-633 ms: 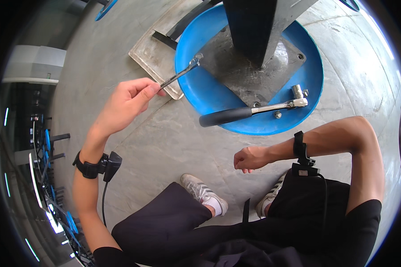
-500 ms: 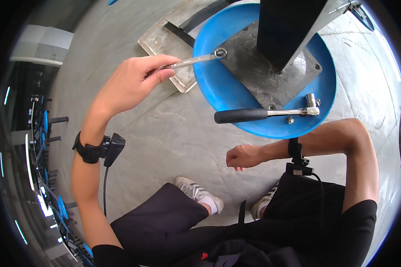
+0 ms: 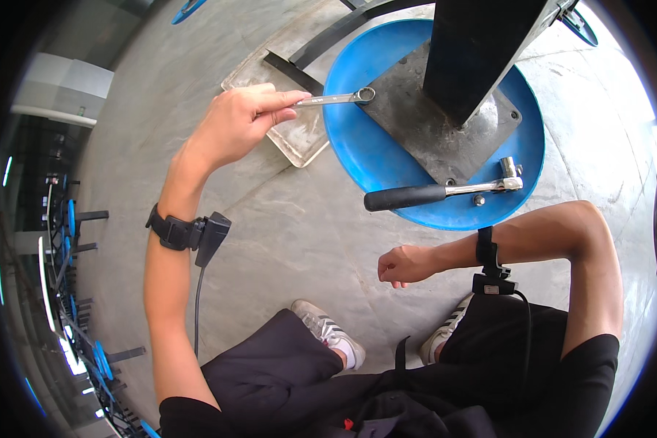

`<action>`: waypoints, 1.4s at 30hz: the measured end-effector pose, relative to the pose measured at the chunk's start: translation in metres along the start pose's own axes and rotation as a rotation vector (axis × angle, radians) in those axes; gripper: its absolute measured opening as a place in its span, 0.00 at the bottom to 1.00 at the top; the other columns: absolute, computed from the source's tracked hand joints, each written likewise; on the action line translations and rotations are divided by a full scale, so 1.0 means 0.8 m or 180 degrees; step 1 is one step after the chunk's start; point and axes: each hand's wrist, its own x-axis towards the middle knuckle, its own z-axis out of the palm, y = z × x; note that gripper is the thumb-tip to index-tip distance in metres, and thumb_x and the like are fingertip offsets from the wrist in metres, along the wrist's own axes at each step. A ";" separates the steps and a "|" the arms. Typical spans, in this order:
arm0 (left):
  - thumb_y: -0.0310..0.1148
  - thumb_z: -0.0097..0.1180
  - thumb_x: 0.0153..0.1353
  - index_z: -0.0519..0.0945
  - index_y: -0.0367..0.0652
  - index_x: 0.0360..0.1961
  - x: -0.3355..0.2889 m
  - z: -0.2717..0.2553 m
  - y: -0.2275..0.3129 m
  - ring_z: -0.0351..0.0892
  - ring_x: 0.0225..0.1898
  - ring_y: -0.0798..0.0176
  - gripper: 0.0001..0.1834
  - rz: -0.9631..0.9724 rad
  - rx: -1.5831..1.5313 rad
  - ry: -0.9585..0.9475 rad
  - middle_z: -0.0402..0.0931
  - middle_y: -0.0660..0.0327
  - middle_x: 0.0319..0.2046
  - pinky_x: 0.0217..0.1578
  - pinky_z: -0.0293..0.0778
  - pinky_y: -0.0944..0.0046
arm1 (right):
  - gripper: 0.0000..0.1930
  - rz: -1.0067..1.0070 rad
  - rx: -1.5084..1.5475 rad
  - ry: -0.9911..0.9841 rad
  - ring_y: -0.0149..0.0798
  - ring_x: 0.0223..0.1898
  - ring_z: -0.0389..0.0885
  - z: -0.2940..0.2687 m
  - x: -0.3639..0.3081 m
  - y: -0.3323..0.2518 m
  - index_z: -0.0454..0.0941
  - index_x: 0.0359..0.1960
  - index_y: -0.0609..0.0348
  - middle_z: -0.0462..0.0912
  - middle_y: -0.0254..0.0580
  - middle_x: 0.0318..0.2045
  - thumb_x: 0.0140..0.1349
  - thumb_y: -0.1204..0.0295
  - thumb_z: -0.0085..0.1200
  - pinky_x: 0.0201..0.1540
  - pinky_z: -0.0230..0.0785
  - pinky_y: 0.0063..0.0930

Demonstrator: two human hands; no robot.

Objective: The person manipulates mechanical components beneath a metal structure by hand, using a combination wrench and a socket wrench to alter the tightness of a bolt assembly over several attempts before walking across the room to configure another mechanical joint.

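Observation:
My left hand (image 3: 237, 125) is closed on one end of a combination wrench (image 3: 332, 100). The wrench's ring end lies over the left corner of a grey metal base plate (image 3: 410, 120); I cannot tell whether it is seated on a fastener. That plate rests in a round blue dish-like base (image 3: 352, 155) and carries a thick black post (image 3: 463, 62). A ratchet (image 3: 456, 189) with a black handle and a socket lies across the near side of the base, beside a small bolt (image 3: 479, 200). My right hand (image 3: 405, 264) hangs apart from everything, fingers curled, their inside hidden.
A worn, pale flat board (image 3: 299, 150) and a black metal bar (image 3: 293, 71) lie left of the base. Grey concrete floor (image 3: 306, 241) surrounds it. Along the far left stand racks with blue discs (image 3: 101, 361). My shoes (image 3: 328, 328) are below.
The wrench's ring end stays near the plate's corner while its shaft has levelled slightly. The whole scene has shifted a little down and right in the picture. My right hand keeps its pose.

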 end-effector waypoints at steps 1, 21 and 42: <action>0.30 0.56 0.58 0.81 0.51 0.47 0.004 -0.003 -0.002 0.67 0.23 0.63 0.15 0.0000 0.0008 0.0003 0.73 0.60 0.22 0.27 0.65 0.66 | 0.17 -0.0024 -0.0008 0.0014 0.33 0.31 0.81 -0.003 0.005 0.000 0.75 0.42 0.60 0.82 0.38 0.31 0.59 0.62 0.43 0.38 0.72 0.29; 0.38 0.45 0.68 0.64 0.38 0.46 -0.048 0.024 0.090 0.75 0.17 0.68 0.14 -0.1755 -0.4170 -0.1502 0.69 0.66 0.22 0.23 0.77 0.65 | 0.17 0.0406 0.0362 0.0434 0.34 0.31 0.80 0.012 -0.054 0.025 0.75 0.42 0.61 0.81 0.40 0.30 0.62 0.61 0.44 0.37 0.72 0.29; 0.45 0.56 0.60 0.84 0.40 0.34 -0.011 -0.015 -0.022 0.43 0.12 0.80 0.18 -0.1864 -0.2401 -0.0753 0.50 0.78 0.10 0.13 0.40 0.73 | 0.15 0.0292 0.0314 0.0451 0.34 0.31 0.81 0.004 -0.039 0.024 0.75 0.41 0.62 0.82 0.40 0.31 0.58 0.64 0.44 0.36 0.73 0.29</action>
